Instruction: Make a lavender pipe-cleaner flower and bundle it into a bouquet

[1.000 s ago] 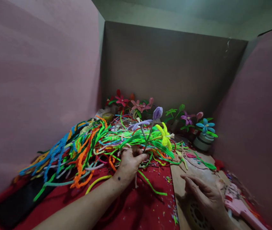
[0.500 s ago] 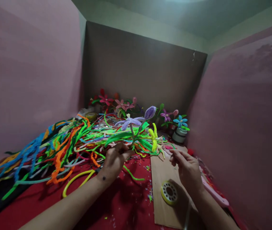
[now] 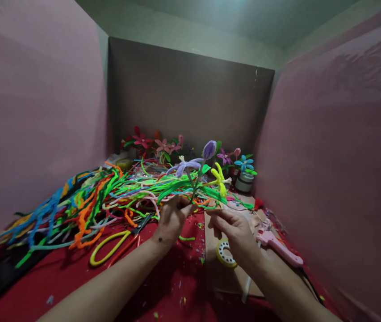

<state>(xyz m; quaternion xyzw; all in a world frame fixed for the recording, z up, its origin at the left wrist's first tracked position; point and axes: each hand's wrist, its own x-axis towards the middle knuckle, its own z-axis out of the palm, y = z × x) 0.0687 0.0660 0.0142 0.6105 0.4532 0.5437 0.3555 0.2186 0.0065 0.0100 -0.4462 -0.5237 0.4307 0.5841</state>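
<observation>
My left hand (image 3: 173,221) pinches the thin stem of a pipe-cleaner flower spray upright. The spray bears a light purple open flower (image 3: 184,166) and a purple bud (image 3: 209,150). A yellow flower (image 3: 221,180) leans to the right and seems joined to the same stem. To the right of the stem's lower end is my right hand (image 3: 232,228), its thumb and fingers pressed together. Whatever they hold, if anything, is too small to make out. Partly behind that hand, a yellow-rimmed tape roll (image 3: 224,254) lies on a cardboard sheet (image 3: 213,277).
Heaped pipe cleaners (image 3: 86,201) spread over the left and middle. Scissors (image 3: 110,248) lie on the red cloth (image 3: 163,286). At right are a pink glue gun (image 3: 282,249) and a glue stick (image 3: 246,288). Finished flowers (image 3: 163,145) and a blue flower in a jar (image 3: 244,181) stand behind.
My right hand has moved left, close to the stem in my left hand. The spray has risen slightly and shifted right relative to the heap. The view has turned a little.
</observation>
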